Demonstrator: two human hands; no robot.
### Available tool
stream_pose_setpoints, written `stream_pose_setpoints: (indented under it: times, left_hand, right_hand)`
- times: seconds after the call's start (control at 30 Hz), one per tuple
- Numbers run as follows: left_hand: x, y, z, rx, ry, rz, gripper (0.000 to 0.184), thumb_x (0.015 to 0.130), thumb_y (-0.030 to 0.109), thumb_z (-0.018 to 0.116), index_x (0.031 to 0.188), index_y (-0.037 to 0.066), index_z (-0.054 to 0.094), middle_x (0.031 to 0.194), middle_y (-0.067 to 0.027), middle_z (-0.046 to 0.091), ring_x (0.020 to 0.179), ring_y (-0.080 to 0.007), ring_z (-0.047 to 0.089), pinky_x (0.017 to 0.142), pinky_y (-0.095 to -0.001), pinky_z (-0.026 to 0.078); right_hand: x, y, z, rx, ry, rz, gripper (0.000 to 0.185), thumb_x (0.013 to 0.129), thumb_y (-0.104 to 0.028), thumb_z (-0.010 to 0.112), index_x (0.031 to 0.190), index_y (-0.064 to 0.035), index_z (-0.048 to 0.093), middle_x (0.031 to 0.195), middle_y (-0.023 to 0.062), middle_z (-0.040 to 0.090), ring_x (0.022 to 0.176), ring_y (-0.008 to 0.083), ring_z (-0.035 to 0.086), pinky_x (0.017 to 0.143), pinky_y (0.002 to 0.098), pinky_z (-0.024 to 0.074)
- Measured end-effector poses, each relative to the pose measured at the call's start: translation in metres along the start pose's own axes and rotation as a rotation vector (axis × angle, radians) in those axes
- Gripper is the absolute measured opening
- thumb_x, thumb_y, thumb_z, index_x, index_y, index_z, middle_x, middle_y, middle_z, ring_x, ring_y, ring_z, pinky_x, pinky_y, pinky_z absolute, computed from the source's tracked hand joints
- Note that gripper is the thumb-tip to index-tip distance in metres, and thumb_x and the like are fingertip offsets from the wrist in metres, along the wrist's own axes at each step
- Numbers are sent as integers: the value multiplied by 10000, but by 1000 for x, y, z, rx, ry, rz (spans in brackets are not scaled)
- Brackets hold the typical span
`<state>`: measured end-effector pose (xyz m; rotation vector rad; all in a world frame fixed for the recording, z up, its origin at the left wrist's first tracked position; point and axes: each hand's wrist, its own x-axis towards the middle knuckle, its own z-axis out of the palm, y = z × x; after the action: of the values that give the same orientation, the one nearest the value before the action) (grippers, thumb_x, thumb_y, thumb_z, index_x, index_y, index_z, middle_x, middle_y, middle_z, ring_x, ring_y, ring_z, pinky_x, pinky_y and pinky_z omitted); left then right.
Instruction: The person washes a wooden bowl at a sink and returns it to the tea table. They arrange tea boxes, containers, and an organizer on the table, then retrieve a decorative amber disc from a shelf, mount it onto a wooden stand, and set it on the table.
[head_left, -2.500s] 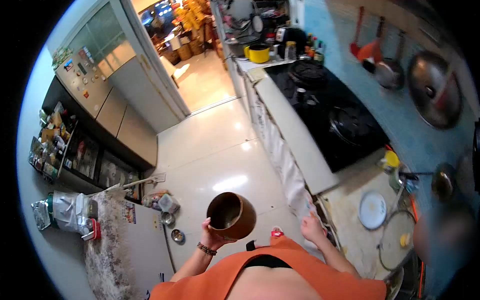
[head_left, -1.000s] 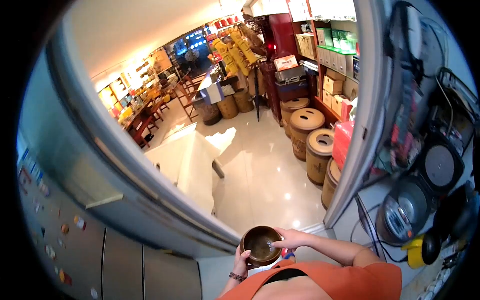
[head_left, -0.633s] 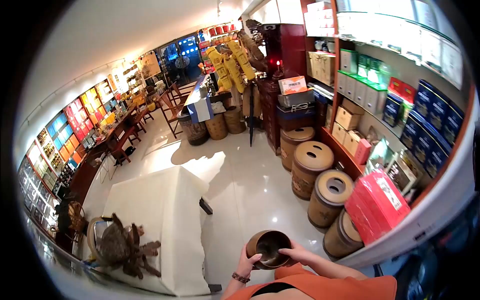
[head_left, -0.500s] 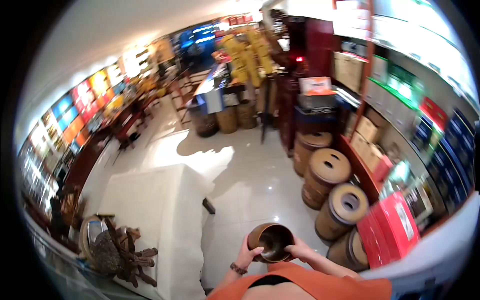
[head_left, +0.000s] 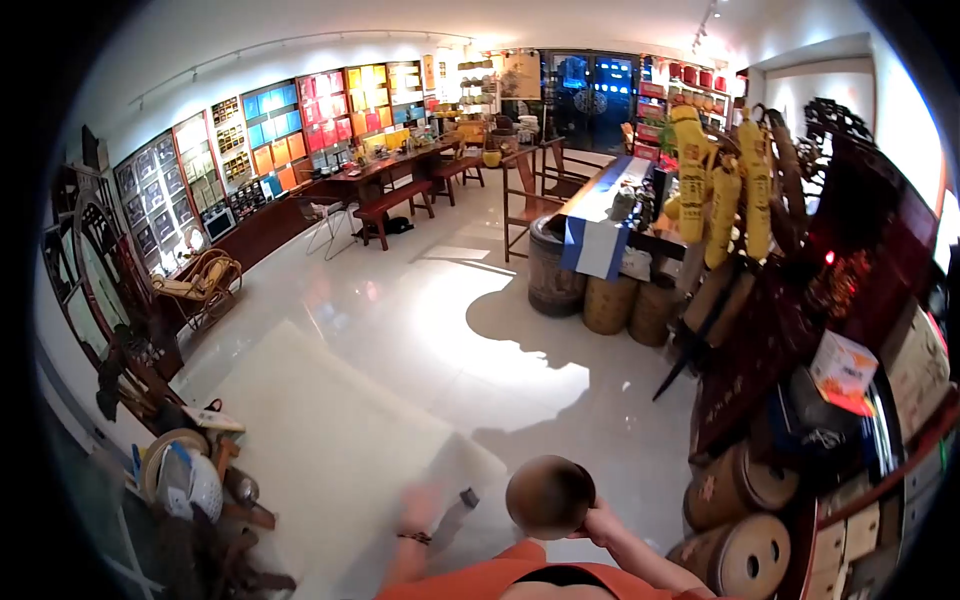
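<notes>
A round brown bowl [head_left: 535,495] with a metallic look is in front of my body, its mouth facing up toward me. My right hand [head_left: 597,522] grips its right side, the thumb near the rim. Off to the left and apart from the bowl, my left hand [head_left: 420,507] is smeared by motion over the pale cloth-like cover, so its fingers cannot be made out. A dark beaded bracelet [head_left: 413,538] circles the left wrist.
Brown drum-shaped containers [head_left: 740,487] stand at the lower right. A pale covered surface [head_left: 330,440] spreads to my left, beside carved wood pieces and a white woven object [head_left: 193,485]. Farther off are a table with a striped runner [head_left: 597,240] and wooden benches [head_left: 393,208].
My left hand has come off the bowl and moved left. The bowl stays in my right hand. My view has swung right and up, showing more of the room.
</notes>
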<state>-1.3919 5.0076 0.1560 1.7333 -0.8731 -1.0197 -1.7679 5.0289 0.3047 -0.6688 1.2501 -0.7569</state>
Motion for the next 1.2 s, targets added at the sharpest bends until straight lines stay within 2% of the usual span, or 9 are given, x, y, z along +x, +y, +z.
stream_pose_setpoints:
  times: [0.2, 0.53, 0.7, 0.8, 0.83, 0.87, 0.9, 0.93, 1.2]
  left_hand:
    - [205, 81, 39, -255, 196, 23, 288, 868, 202, 543, 1113, 55, 508, 883, -65, 600, 736, -194, 593, 625, -324, 500]
    - [427, 378, 274, -376, -464, -116, 227, 883, 181, 567, 1050, 28, 582, 972, -81, 638, 867, -170, 629, 718, -294, 529]
    - [619, 390, 305, -276, -249, -102, 172, 866, 165, 583, 893, 5, 641, 801, -69, 659, 712, -145, 645, 640, -270, 534]
    - [717, 356, 270, 17, 85, 57, 141, 862, 124, 581, 756, 33, 596, 702, -57, 596, 660, -169, 587, 614, -297, 496]
    - [772, 270, 242, 439, 123, 372, 146, 833, 104, 577, 693, 75, 548, 662, -62, 536, 623, -223, 529, 589, -368, 439]
    - [846, 143, 222, 132, 276, 731, 156, 798, 101, 580, 650, 107, 533, 642, -83, 506, 592, -262, 480, 556, -409, 371]
    - [809, 237, 190, 714, 231, 89, 122, 779, 120, 590, 665, 91, 558, 643, -90, 541, 616, -266, 518, 586, -422, 412]
    - [846, 184, 157, 51, 400, -518, 202, 790, 196, 606, 794, -6, 618, 640, -115, 614, 613, -229, 615, 511, -382, 490]
    - [925, 177, 38, -278, 747, -1135, 175, 858, 247, 511, 784, 92, 549, 611, -62, 522, 491, -208, 482, 413, -336, 365]
  right_hand:
    - [145, -113, -55, 81, 192, 64, 390, 827, -182, 630, 1152, -11, 501, 919, 115, 612, 723, 226, 645, 597, 356, 572]
    - [415, -258, -134, 246, 467, 172, 377, 811, -67, 546, 1168, 28, 471, 967, 216, 605, 776, 345, 651, 588, 405, 586]
    - [574, -401, -83, 138, 328, 81, 271, 818, -131, 557, 1055, -8, 513, 814, 121, 609, 608, 215, 600, 479, 302, 515]
    - [700, -460, -56, 133, 242, 116, 465, 816, 65, 468, 1258, -69, 413, 1113, 200, 536, 876, 391, 614, 610, 449, 575]
    - [759, -468, -53, 89, 44, -9, 457, 820, 66, 452, 1255, -73, 417, 1110, 204, 537, 882, 399, 613, 623, 461, 579]
    - [797, -490, -40, 71, -28, 1, 458, 820, 65, 443, 1254, -79, 419, 1104, 204, 541, 892, 405, 611, 634, 468, 582]
    - [834, -514, -25, 51, -100, 10, 458, 820, 64, 434, 1253, -85, 422, 1098, 204, 546, 901, 410, 610, 644, 476, 585]
    - [858, -561, 15, 57, -45, 154, 466, 815, 62, 433, 1254, -92, 422, 1090, 201, 552, 913, 413, 608, 650, 479, 586]
    - [1097, -742, 180, -178, -73, -40, 528, 780, 54, 473, 1276, -118, 409, 1022, 123, 576, 805, 293, 629, 571, 393, 584]
